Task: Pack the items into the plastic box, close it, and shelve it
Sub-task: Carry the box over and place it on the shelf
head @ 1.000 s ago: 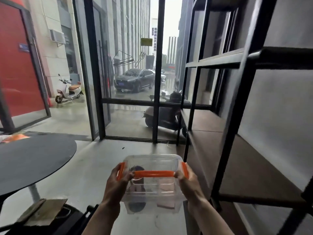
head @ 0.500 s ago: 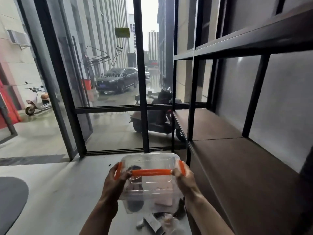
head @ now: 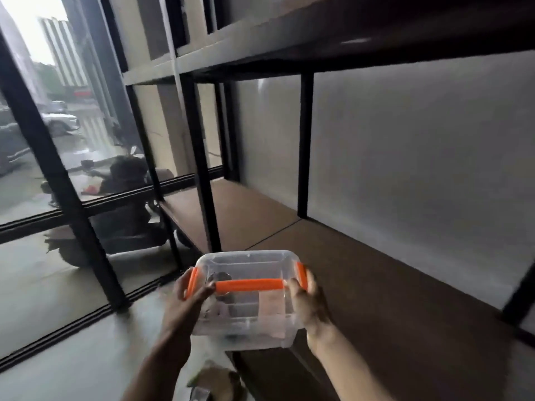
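Note:
The clear plastic box [head: 246, 311] has its lid on, with an orange handle [head: 249, 285] and orange side clips. Dim items show through its walls. My left hand [head: 188, 302] grips its left end and my right hand [head: 308, 299] grips its right end. I hold the box in the air at the front edge of the brown shelf board [head: 390, 287], with its far end over the board's corner. The shelf frame is black metal.
A black upright post [head: 202, 169] of the shelf stands just beyond the box. An upper shelf [head: 347, 44] hangs overhead. Glass doors [head: 43, 169] with black frames are at the left, a scooter parked outside. Small clutter [head: 214, 380] lies on the floor below my arms.
My view has swung right and closer to the shelf. The box, still held in both hands, now sits at the shelf's front edge; the round table has left the view.

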Tool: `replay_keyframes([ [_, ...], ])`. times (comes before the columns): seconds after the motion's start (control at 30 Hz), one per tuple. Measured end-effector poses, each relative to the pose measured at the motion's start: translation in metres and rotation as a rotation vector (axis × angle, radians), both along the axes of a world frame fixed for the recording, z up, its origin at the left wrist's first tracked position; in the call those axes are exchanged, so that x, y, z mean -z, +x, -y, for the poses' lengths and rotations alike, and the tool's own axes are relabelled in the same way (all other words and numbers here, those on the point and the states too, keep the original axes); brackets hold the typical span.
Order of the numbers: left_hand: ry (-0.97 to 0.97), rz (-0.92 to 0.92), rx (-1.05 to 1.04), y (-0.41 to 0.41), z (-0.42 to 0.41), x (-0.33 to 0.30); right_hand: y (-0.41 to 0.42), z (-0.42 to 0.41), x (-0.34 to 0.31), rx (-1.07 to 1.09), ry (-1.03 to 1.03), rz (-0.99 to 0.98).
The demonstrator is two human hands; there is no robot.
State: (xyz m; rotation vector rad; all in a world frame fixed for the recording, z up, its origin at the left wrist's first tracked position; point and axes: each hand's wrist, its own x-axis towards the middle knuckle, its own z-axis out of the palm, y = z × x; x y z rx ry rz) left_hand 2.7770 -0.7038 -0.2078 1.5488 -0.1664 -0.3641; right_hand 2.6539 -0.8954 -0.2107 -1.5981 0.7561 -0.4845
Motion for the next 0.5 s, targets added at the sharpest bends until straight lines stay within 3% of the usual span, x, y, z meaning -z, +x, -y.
replay_keyframes([
  [0.27, 0.054, -0.075, 0.527, 0.052, 0.156, 0.027, -0.029, 0.062, 0.020, 0.503, 0.066, -0.061],
  [0.5, 0.180, -0.050, 0.849, 0.037, 0.227, 0.065, -0.071, 0.060, 0.045, 0.806, 0.085, -0.145],
])
